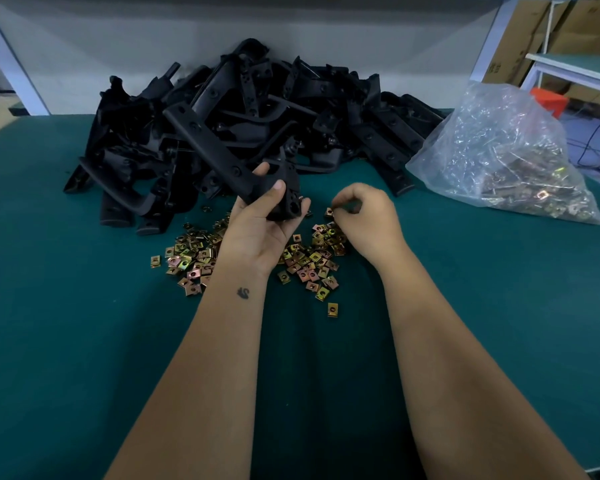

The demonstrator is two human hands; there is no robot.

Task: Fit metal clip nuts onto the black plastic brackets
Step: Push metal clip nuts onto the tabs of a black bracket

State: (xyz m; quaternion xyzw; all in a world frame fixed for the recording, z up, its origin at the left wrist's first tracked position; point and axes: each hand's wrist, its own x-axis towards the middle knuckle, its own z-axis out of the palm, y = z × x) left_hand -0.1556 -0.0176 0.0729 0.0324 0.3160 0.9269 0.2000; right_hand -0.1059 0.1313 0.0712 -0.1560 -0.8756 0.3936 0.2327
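My left hand (260, 223) grips a long black plastic bracket (205, 143) by its lower end, palm up, the bracket's arm pointing up and to the left. Just to its right, my right hand (368, 216) is curled, its fingertips pinching a metal clip nut (329, 212) at the edge of the loose nuts. Several brass-coloured clip nuts (312, 261) lie scattered on the green table (84, 341) below both hands. A large pile of black brackets (257, 109) sits behind the hands.
A clear plastic bag (506, 157) full of more clip nuts lies at the right rear of the table. A grey panel stands behind the pile. Cardboard boxes and another bench are at the far right.
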